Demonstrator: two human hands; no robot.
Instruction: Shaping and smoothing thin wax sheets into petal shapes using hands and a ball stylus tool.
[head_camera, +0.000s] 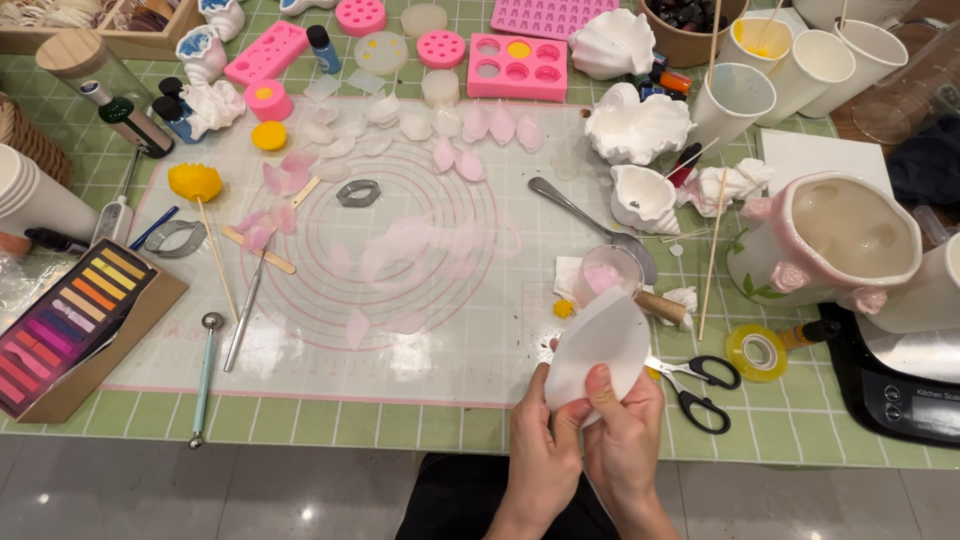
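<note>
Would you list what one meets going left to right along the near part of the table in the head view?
Pastel chalk box → ball-tipped tool → left hand → right hand, both holding the white shell-shaped piece → black-handled scissors → yellow tape roll → kitchen scale.

Kitchen scale (905, 385) cut off at right edge — scissors (700, 385) blades hidden behind white shell-shaped mould (597, 350), forearms cropped below
</note>
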